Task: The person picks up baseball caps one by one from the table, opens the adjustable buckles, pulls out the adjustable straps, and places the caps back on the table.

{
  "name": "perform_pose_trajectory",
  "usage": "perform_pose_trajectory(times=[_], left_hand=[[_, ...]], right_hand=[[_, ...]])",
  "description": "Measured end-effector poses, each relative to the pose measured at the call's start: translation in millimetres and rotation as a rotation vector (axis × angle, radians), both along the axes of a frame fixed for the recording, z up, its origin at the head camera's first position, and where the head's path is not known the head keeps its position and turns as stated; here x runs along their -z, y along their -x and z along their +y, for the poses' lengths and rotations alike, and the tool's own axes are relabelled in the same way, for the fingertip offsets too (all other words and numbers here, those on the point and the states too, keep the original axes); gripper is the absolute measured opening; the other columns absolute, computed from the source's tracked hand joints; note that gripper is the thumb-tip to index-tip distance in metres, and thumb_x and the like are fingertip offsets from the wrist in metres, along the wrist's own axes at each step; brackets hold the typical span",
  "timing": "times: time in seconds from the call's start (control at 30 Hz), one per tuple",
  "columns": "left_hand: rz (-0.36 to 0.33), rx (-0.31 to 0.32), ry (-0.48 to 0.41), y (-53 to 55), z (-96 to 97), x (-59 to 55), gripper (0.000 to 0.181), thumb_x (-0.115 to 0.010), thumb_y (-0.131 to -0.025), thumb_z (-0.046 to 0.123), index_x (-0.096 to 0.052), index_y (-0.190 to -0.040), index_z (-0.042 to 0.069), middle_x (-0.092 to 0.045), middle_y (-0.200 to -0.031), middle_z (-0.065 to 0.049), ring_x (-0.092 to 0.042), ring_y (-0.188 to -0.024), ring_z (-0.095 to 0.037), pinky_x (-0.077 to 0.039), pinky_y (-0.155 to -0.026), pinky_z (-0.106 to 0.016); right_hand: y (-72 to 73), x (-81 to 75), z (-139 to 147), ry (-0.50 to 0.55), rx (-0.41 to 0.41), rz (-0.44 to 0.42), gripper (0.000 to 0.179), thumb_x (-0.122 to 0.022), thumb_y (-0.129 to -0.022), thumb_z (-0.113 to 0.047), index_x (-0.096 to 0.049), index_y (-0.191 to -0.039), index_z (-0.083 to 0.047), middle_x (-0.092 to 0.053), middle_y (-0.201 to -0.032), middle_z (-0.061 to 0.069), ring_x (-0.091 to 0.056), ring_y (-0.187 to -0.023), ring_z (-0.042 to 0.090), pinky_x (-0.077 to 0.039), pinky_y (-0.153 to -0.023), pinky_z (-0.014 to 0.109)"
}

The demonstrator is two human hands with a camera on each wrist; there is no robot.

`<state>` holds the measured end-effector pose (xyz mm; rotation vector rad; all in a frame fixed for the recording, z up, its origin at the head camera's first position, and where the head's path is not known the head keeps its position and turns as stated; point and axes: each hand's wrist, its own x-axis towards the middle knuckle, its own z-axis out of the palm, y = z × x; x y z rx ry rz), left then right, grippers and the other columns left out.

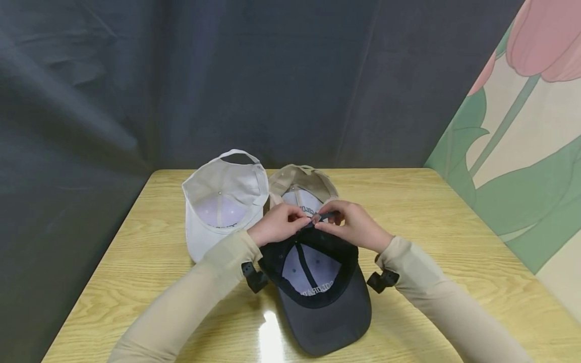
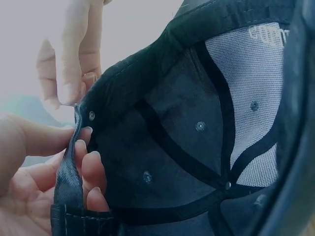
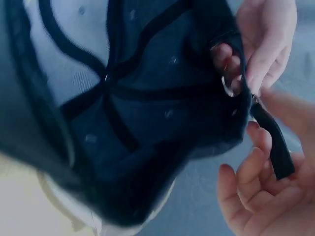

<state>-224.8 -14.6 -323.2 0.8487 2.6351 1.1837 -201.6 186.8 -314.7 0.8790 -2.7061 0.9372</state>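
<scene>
A black cap (image 1: 324,325) lies with its inside facing up and its brim toward me. Both hands meet at its back strap (image 2: 69,182). My left hand (image 1: 279,224) pinches the strap between thumb and fingers, some fingertips showing on the inner side in the left wrist view. At the small buckle (image 1: 315,218), the thumb and fingers of my right hand (image 1: 354,226) pinch the strap from the other side. In the right wrist view the loose strap end (image 3: 279,157) hangs across the right fingers. Light mesh panels and lettering show inside the cap.
A white cap (image 1: 204,244), inside facing me, sits behind and left of the black one. Behind the hands is a beige cap (image 1: 283,179), partly hidden. They share a wooden table (image 1: 436,217), with a dark curtain (image 1: 290,85) at the back and a tulip-patterned surface (image 1: 522,166) on the right.
</scene>
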Motion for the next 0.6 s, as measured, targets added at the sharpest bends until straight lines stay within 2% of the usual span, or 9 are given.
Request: perform_pose_trajectory(times=[0.2, 0.33, 0.43, 0.53, 0.6], left_hand=[[0.014, 0.017, 0.005, 0.3, 1.1, -0.3, 0.021, -0.055, -0.093, 0.019, -0.071, -0.091, 0.005, -0.066, -0.078, -0.006, -0.049, -0.064, -0.008, -0.040, -0.061, -0.018], [-0.069, -0.005, -0.022, 0.8, 1.2, -0.9, 0.028, -0.049, -0.095, 0.020, -0.068, -0.082, 0.005, -0.060, -0.072, -0.003, -0.051, -0.062, -0.009, -0.040, -0.059, -0.019], [-0.141, -0.030, -0.043, 1.3, 1.1, -1.3, 0.035, -0.047, -0.096, 0.029, -0.065, -0.076, 0.006, -0.053, -0.065, 0.002, -0.050, -0.059, -0.010, -0.039, -0.057, -0.020], [-0.157, -0.047, -0.038, 1.7, 1.4, -1.2, 0.040, -0.049, -0.094, 0.039, -0.065, -0.074, 0.009, -0.049, -0.060, 0.004, -0.047, -0.059, -0.010, -0.036, -0.057, -0.020], [-0.157, -0.057, -0.039, 1.9, 1.6, -0.7, 0.039, -0.052, -0.093, 0.040, -0.067, -0.076, 0.009, -0.048, -0.060, 0.005, -0.046, -0.059, -0.010, -0.036, -0.057, -0.020]], right_hand=[[-0.5, -1.3, -3.5, 0.031, -0.026, -0.039, 0.017, -0.070, -0.082, -0.010, -0.067, -0.098, -0.003, -0.067, -0.093, 0.009, -0.063, -0.080, 0.014, -0.055, -0.074, 0.027], [-1.4, -1.7, -5.5, 0.028, -0.056, -0.045, 0.019, -0.068, -0.083, -0.007, -0.067, -0.101, -0.003, -0.067, -0.096, 0.010, -0.064, -0.082, 0.017, -0.055, -0.075, 0.030], [-1.6, -1.3, -6.2, 0.015, -0.069, -0.036, 0.020, -0.068, -0.083, -0.007, -0.066, -0.103, -0.003, -0.067, -0.096, 0.010, -0.064, -0.083, 0.018, -0.055, -0.075, 0.030], [-1.4, -0.5, -6.5, 0.012, -0.078, -0.026, 0.022, -0.068, -0.082, -0.006, -0.065, -0.104, -0.002, -0.066, -0.097, 0.010, -0.064, -0.084, 0.019, -0.055, -0.076, 0.031], [-1.0, -0.1, -6.4, 0.018, -0.086, -0.031, 0.024, -0.069, -0.082, -0.005, -0.064, -0.105, -0.001, -0.065, -0.098, 0.011, -0.065, -0.084, 0.020, -0.055, -0.077, 0.031]])
